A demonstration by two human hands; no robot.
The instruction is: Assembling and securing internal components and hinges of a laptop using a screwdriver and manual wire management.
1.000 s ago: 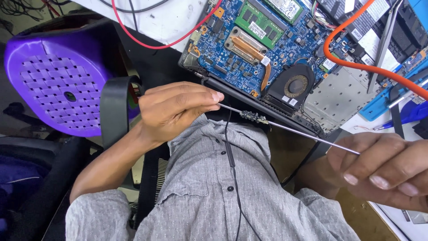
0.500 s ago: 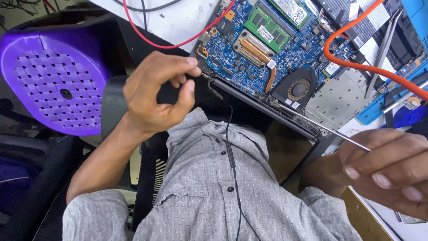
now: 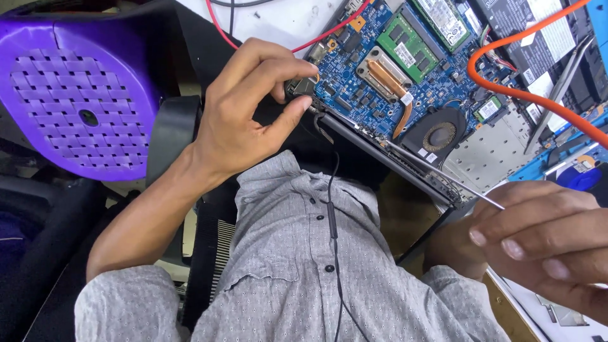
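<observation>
Nearest the camera, a grey dotted button-up shirt [image 3: 304,272] fills the lower frame, with a thin black earphone cable [image 3: 332,221] running down its front. At lower right, the right hand [image 3: 544,244] has its fingers curled together around the near end of a thin silver metal rod tool [image 3: 443,179], whose shaft slants up and left to the near edge of the opened laptop base [image 3: 405,161]. At centre left, the left hand [image 3: 244,117] reaches over the laptop's left corner; thumb and forefinger are closed to a narrow pinch on a small dark part [image 3: 303,87] at the board's edge, the remaining fingers bent loosely. Beyond the hands lies the blue laptop circuit board [image 3: 367,95], carrying a copper heat pipe [image 3: 389,79], a round black cooling fan [image 3: 439,135] and a green memory module [image 3: 408,47]. A thick orange cable [image 3: 506,92] loops across the right side, and a thin red wire [image 3: 218,28] crosses the white bench top [image 3: 278,22] at the far edge. To the left stands a purple perforated plastic stool [image 3: 76,95].
</observation>
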